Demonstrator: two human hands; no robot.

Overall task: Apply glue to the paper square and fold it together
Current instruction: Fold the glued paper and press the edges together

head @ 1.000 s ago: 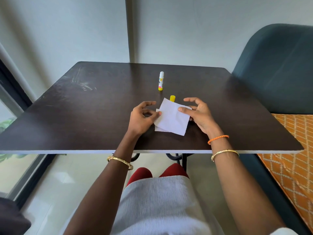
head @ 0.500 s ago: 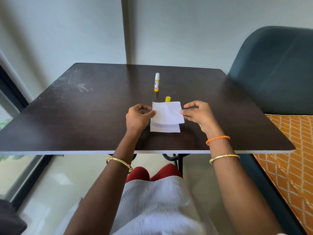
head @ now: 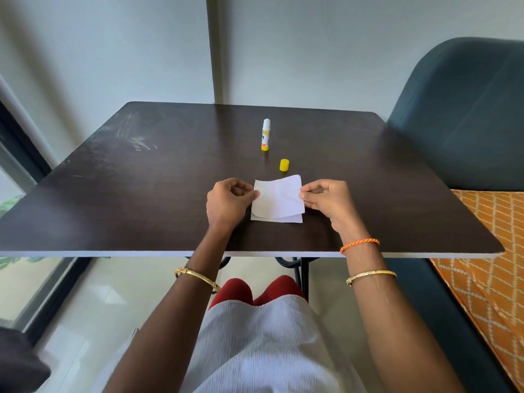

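A white paper square lies near the middle front of the dark table, folded over on itself with the upper flap bowed above the lower half. My left hand pinches the flap's left edge. My right hand pinches its right edge. An uncapped glue stick stands upright farther back, white with a yellow base. Its yellow cap stands on the table just behind the paper.
A dark teal chair stands at the table's right, with an orange patterned cushion below it. A wall runs behind the table. A window frame is at the left. My lap shows under the front edge.
The paper has turned from skewed to square with the table edge, and its upper flap has come down closer over the lower half. Both hands shifted to pinch its side edges.
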